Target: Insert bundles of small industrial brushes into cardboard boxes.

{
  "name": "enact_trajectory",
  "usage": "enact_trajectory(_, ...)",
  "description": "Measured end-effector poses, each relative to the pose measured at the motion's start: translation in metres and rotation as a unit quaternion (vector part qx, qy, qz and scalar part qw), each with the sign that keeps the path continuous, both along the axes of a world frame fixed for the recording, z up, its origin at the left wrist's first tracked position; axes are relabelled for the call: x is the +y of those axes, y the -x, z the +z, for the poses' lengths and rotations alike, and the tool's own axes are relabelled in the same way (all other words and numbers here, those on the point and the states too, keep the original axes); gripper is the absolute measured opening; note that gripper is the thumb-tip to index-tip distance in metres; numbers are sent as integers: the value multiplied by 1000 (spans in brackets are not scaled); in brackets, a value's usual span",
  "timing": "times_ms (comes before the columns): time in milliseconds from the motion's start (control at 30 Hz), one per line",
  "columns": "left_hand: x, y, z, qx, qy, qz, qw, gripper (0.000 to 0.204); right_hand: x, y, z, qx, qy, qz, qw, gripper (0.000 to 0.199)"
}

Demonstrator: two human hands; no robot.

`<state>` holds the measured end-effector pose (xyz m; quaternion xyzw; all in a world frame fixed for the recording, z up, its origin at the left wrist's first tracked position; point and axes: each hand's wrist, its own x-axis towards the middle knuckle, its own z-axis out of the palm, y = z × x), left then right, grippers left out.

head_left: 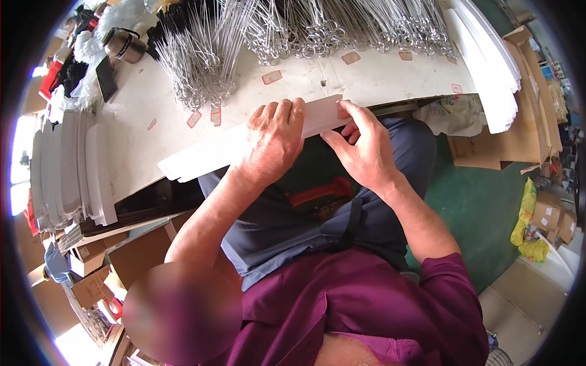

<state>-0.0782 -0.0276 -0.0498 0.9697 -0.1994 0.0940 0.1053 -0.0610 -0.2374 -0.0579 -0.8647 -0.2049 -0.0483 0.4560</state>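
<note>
A long, narrow white cardboard box [204, 152] lies slantwise along the near edge of the table, over my lap. My left hand [271, 140] is closed over its middle, knuckles up, and hides that part. At the box's right end is my right hand [366, 146]. Its forefinger touches the end and its thumb sits at the lower edge, with the other fingers curled in. Beyond both hands, many metal skewers with ring ends [317, 36] lie in bunches across the table.
The white table [137, 143] has several small red-framed labels on it. Stacks of white flat boxes stand at left [67, 171] and right [488, 67]. A steel flask [124, 46] and a dark phone [106, 79] rest at far left. Brown cartons [519, 116] stand at right.
</note>
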Motion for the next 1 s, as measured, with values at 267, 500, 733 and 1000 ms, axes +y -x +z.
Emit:
enact_trajectory(267,8,7,-8,-27,11,-15,999,73,-2,-2,-14,198,-195,23,960,39)
enact_trajectory(500,12,9,-12,-39,15,-22,999,77,-11,-10,25,377,-219,82,896,32)
enact_trajectory(733,16,13,-6,-31,29,-49,998,81,-20,-23,37,532,-264,67,802,34)
enact_trajectory(1000,17,6,9,34,48,-23,998,70,-19,-12,39,172,-46,73,981,50)
